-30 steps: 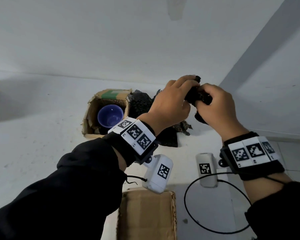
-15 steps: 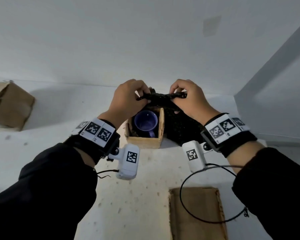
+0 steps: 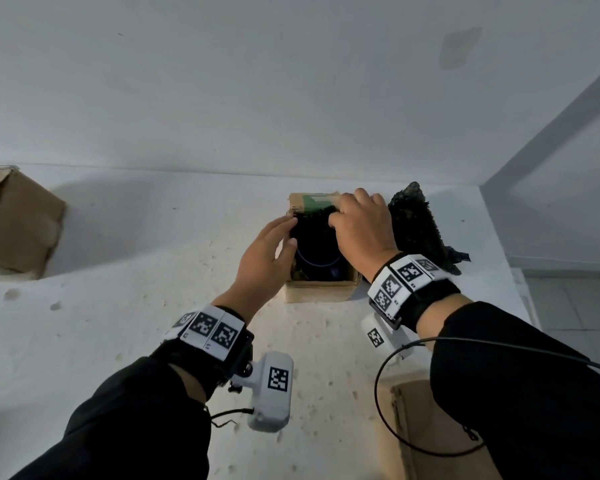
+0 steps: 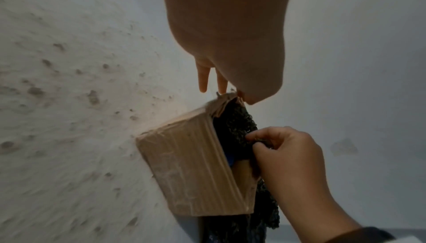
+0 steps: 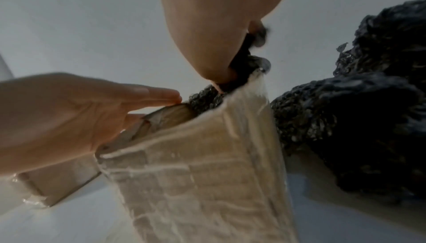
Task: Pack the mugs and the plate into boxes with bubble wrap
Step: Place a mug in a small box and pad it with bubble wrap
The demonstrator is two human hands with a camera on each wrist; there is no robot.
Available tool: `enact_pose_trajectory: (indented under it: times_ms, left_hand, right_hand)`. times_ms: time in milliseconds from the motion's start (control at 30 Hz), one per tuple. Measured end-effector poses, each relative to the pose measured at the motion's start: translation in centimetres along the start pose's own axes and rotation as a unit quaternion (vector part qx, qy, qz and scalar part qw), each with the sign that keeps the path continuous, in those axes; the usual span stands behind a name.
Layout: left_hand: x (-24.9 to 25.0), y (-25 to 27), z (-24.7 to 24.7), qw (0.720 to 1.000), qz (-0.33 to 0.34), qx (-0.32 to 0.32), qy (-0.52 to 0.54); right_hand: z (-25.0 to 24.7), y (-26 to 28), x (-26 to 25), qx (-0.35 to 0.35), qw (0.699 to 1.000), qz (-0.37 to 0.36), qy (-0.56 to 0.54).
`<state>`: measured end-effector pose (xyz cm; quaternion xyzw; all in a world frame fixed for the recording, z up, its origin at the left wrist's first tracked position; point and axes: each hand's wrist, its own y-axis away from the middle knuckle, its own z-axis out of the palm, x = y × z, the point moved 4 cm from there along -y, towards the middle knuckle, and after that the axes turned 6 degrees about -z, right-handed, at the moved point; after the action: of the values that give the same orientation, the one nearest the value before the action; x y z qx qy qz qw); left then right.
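A small open cardboard box (image 3: pixel 319 291) stands on the white table with a blue mug (image 3: pixel 317 264) inside it. A piece of black bubble wrap (image 3: pixel 313 223) lies over the mug's far part. My right hand (image 3: pixel 347 216) reaches over the box from the right; in the left wrist view the right hand (image 4: pixel 251 139) pinches the wrap (image 4: pixel 239 123) at the box's (image 4: pixel 191 170) opening. My left hand (image 3: pixel 288 233) is at the box's left rim with straight fingers and holds nothing. The right wrist view shows that left hand (image 5: pixel 161 95) flat against the box (image 5: pixel 207 165).
A heap of black bubble wrap (image 3: pixel 418 230) lies just right of the box. A larger cardboard box (image 3: pixel 18 226) stands far left. Flat cardboard (image 3: pixel 416 431) and a black cable (image 3: pixel 381 393) lie near me. The table's right edge (image 3: pixel 503 244) is close; a wall runs behind.
Both hands held the wrap stretched above the box. Now the wrap is down in the box over the mug, and my left hand has let go and opened.
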<state>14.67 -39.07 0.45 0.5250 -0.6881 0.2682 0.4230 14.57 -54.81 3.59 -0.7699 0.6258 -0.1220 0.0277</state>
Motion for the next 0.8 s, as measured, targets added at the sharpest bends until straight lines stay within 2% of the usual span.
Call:
enact_pose_trajectory:
  times_ms: [133,300,533,700,800]
  left_hand:
    - [-1.1,0.1,0.2,0.986,-0.059,-0.034,0.152]
    - [-1.3,0.2,0.3,0.972,-0.085,-0.070,0.209]
    - [-1.7,0.3,0.5,0.962,-0.090,-0.112,0.233]
    - [-1.7,0.4,0.4,0.962,-0.082,-0.122,0.228]
    - [-1.6,0.4,0.3,0.964,-0.083,-0.123,0.223]
  right_hand:
    - [-0.1,0.6,-1.1,-0.087,0.992,0.016,0.094]
    - [0.9,1.0,-2.9,-0.183,0.980,0.030,0.078]
    - [1.6,-0.5,-2.5,-0.215,0.972,0.093,-0.002]
    - [2.0,-1.4,-2.2,-0.275,0.958,0.083,0.012]
    - [1.6,-1.6,-2.3,-0.256,0.963,0.085,-0.012]
